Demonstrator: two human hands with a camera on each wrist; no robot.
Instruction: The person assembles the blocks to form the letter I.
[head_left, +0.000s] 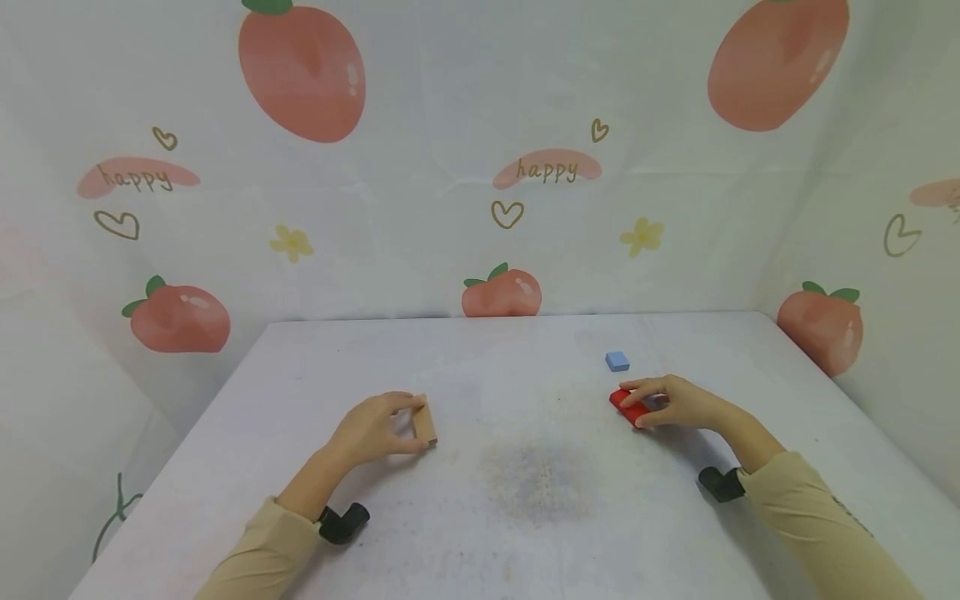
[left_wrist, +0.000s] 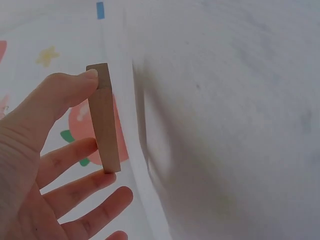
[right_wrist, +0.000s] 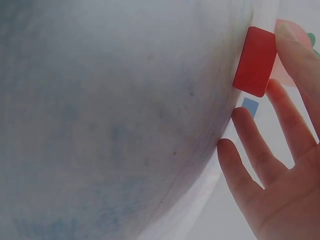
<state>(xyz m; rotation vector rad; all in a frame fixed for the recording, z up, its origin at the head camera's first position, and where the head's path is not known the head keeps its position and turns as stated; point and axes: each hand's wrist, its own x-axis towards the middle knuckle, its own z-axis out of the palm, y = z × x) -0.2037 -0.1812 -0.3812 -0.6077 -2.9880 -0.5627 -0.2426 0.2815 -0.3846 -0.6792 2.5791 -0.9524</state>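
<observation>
On the left of the table, my left hand (head_left: 378, 429) pinches a plain wooden block (head_left: 424, 419) endwise between thumb and fingers. The left wrist view has the thumb on one end of the wooden block (left_wrist: 105, 120) and fingertips at the other, with the remaining fingers spread loosely. Over on the right, my right hand (head_left: 678, 402) holds a red rectangular block (head_left: 628, 408) low at the tabletop. Thumb and index finger touch the red block (right_wrist: 255, 62) in the right wrist view; the other fingers extend away from it. Just beyond it lies a small blue block (head_left: 617, 361), touched by neither hand.
A whitish table (head_left: 525, 550) with a grey-brown smudge near its middle carries the blocks. Behind it hangs a white cloth (head_left: 420, 225) printed with peaches, hearts and flowers. At the lower left, a green cord (head_left: 118, 508) shows beside the table edge.
</observation>
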